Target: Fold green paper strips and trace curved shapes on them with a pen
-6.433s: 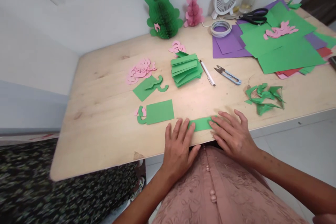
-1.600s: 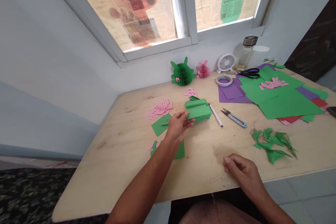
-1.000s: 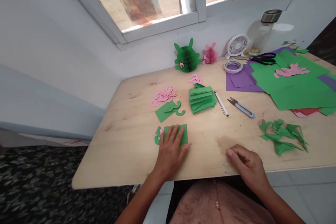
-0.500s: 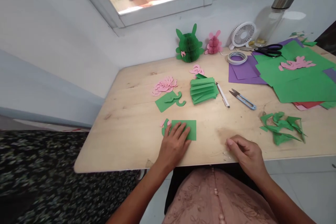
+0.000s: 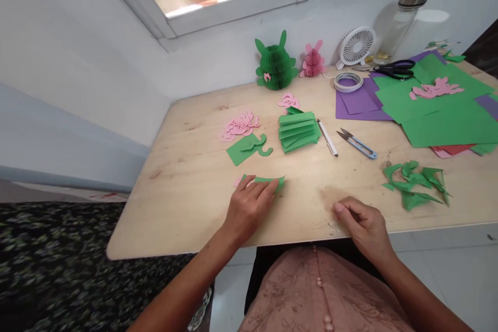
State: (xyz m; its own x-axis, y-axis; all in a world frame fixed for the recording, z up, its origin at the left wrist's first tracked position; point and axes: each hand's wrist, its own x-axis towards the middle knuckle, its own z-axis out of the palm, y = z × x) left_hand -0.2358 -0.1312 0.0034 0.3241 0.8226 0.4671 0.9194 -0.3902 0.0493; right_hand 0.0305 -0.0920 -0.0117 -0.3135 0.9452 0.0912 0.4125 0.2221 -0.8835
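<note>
1. Nearer than the white pen [image 5: 327, 138] and slightly to its right, the right hand [image 5: 360, 220] is being rested at the near edge of the tabletop [image 5: 175, 228]; its fingers are being kept curled, thumb and forefinger pressed together, with nothing seen between them.
2. Nearer than the pen and to its left, the green card [image 5: 281, 182] is being largely covered by the left hand [image 5: 249, 210]; the fingers are being held bent over it, but the thumb is being hidden, so whether the card is being pinched cannot be told.
3. The card's right end is being tipped up; a crease could be caused by uneven pressure there, and the pink piece [image 5: 237, 181] just beside it could be dragged along.
4. Right of the pen and nearer, green scraps [image 5: 422, 187] are being left loose; good pieces could be lost if mixed in.
5. Just left of the pen, green strips [image 5: 298, 132] are being kept fanned; they could be scattered by a brushing forearm.
6. Beyond the pen, a green paper rabbit [image 5: 276, 67] is being displayed near a fan [image 5: 357, 45]; light paper could be shifted if air were being blown.
</note>
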